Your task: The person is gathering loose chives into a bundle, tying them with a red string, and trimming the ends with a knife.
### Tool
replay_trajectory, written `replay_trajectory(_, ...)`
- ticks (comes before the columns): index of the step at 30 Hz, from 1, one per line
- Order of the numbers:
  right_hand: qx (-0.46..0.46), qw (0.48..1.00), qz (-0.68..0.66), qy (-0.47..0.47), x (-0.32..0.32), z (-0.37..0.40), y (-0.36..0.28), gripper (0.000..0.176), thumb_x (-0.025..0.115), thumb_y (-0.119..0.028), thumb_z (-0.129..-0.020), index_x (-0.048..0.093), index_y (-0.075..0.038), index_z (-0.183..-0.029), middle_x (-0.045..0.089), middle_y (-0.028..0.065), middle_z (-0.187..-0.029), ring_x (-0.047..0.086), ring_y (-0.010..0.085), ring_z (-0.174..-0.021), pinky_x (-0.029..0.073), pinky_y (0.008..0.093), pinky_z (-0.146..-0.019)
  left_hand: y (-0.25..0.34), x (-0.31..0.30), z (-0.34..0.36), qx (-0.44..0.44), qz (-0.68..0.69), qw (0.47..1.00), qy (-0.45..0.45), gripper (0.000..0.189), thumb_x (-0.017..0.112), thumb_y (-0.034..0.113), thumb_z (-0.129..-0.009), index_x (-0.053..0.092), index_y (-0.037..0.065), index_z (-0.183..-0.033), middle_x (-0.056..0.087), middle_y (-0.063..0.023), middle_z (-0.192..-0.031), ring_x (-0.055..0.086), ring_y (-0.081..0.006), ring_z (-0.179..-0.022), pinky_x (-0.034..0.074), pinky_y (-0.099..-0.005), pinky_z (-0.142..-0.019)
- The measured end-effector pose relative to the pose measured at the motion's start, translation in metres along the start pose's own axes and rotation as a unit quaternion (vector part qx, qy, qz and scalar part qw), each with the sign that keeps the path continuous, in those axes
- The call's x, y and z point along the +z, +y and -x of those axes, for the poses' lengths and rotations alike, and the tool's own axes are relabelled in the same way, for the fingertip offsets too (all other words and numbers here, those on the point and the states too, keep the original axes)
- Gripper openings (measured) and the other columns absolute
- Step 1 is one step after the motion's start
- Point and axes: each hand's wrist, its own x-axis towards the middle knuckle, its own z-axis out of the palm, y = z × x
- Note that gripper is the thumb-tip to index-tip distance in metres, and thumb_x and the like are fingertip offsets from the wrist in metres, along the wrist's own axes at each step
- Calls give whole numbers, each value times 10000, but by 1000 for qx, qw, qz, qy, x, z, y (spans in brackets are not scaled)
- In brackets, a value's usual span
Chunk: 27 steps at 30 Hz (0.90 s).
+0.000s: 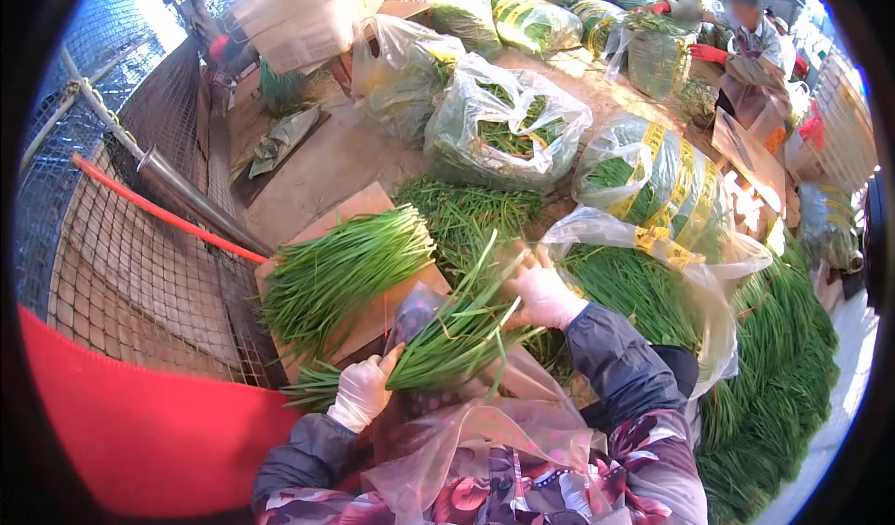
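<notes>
My left hand [364,392], in a pale glove, is closed round a loose bunch of long green stalks [457,338] above my lap. At the bunch's other end is my right hand [543,292], also gloved, its fingers apart and partly blurred beside the stalk ends; whether it touches them is unclear. A thick, neatly aligned pile of green stalks [345,269] lies on a wooden board [373,199] at the left. Behind my hands, loose greens [475,210] cover the ground.
A clear bag with yellow tape [657,175] lies right of centre, and an open plastic bag of greens [508,119] stands behind. Long greens [774,376] are heaped at the right. Netting [140,283] and a red pole [168,210] border the left. A person [755,68] works at the back right.
</notes>
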Motion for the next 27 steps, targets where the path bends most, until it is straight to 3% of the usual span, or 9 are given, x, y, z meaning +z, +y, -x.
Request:
replay_trajectory(1,11,996,-77,-37,7,2,5,473,755,-459,-663,724,-139,-1010,668,78,-1125,467,296,-1276,231,545,-1098,-2,0,1,5,0,1000,4,654,680,138,-721,497,211,-1344,573,-112,-755,600,-329,-604,488,-433,-564)
replay_trajectory(3,46,988,-136,-50,14,11,5,410,731,-386,-717,716,-121,-1030,696,103,-1007,595,264,-1117,369,453,-1029,-7,5,-1,-13,81,997,-16,633,678,154,-740,493,209,-1343,607,-122,-796,629,-346,-656,506,-434,-592)
replay_trajectory(7,169,923,-323,-121,-12,30,-15,403,677,-371,-775,700,-87,-1060,700,148,-957,673,299,-895,523,367,-807,-10,5,-4,-39,144,986,-75,723,685,183,-751,386,162,-1409,618,-202,-1023,648,-391,-803,528,-471,-689)
replay_trajectory(9,181,945,-233,-140,-8,31,-19,437,680,-401,-770,698,-88,-1074,701,153,-937,680,273,-873,525,360,-804,-17,8,-4,-34,130,983,-121,846,718,241,-733,290,132,-1455,593,-232,-1093,638,-415,-848,524,-487,-729)
replay_trajectory(13,185,932,-270,-153,18,36,-14,468,688,-402,-773,678,-84,-1116,699,153,-927,677,263,-843,533,357,-767,-11,2,-10,19,177,975,-130,1046,782,351,-675,180,107,-1495,609,-265,-1050,629,-447,-843,521,-492,-733)
replay_trajectory(15,224,903,-342,-133,11,39,-19,365,707,-306,-794,690,-38,-1041,700,137,-942,666,250,-899,506,352,-837,-3,-8,-13,-79,161,959,-221,986,749,315,-705,191,114,-1493,645,-256,-901,637,-440,-781,518,-493,-694)
replay_trajectory(18,224,890,-365,-154,10,41,-13,369,715,-300,-794,684,-44,-1057,692,102,-918,644,190,-864,502,319,-807,-3,-18,-17,-60,100,975,-190,832,710,278,-739,313,111,-1451,656,-225,-779,643,-419,-717,513,-485,-646)
replay_trajectory(22,202,861,-431,-180,-9,46,-23,347,716,-281,-807,679,-38,-1051,684,53,-899,619,131,-855,493,280,-789,0,-57,-22,2,49,997,-67,564,678,223,-767,530,114,-1301,656,-177,-740,650,-358,-663,506,-458,-581)
replay_trajectory(27,217,826,-489,-178,2,45,-26,303,713,-238,-820,686,-42,-1050,683,26,-898,603,100,-866,488,279,-812,2,-76,-22,25,-8,997,-74,550,689,145,-724,551,63,-1250,672,-183,-854,656,-347,-749,517,-435,-647)
